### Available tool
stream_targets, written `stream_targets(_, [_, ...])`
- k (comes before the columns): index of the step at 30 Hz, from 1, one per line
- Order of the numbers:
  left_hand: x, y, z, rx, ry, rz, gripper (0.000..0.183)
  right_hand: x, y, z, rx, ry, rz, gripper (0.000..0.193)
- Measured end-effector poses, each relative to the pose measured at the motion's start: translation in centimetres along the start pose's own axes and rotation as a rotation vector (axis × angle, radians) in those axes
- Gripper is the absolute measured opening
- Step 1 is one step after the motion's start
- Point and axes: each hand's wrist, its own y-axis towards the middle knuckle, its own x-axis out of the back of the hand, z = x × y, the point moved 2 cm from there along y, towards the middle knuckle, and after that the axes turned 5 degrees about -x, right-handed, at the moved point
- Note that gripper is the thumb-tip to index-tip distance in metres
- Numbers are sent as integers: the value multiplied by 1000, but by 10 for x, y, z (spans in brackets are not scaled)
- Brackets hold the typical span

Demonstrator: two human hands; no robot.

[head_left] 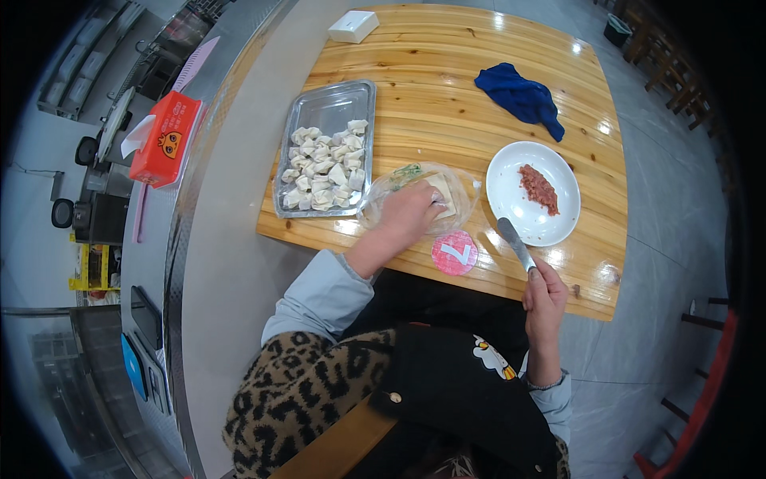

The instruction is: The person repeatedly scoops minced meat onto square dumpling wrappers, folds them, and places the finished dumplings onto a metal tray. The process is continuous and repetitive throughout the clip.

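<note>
My left hand (411,212) reaches over a clear plastic bag (373,209) on the wooden table. Its fingers are pinched together at the edge of a stack of pale square wonton wrappers (452,194) lying on the bag. My right hand (546,294) grips the handle of a flat metal spreader (511,234), whose blade points up toward the rim of a white plate (508,180). A mound of pink minced meat (538,190) lies on that plate. Left of the wrappers, several folded wontons (322,171) fill the near part of a metal tray (323,97).
A round pink tag (455,253) lies at the table's near edge. Farther back are a crumpled blue cloth (520,97) and a small white box (353,26). On the counter to the left stands a red tissue box (166,140). Red-topped seating (710,399) shows at lower right.
</note>
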Motion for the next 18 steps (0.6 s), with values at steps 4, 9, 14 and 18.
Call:
stream_targets(4, [5,1,1,15,-29,38,17,-8,2,5,-33,-64,48,26])
stream_targets(9, [11,2,-2,19,18,80,17,-23,9,6,-54,-178,99,25])
stream_targets(14, [16,3,0,102,-76,145,17,-44,24,0,106,-364,138,28])
stream_targets(18, [16,4,3,70,-77,163,20,-51,30,-1,117,-401,138,27])
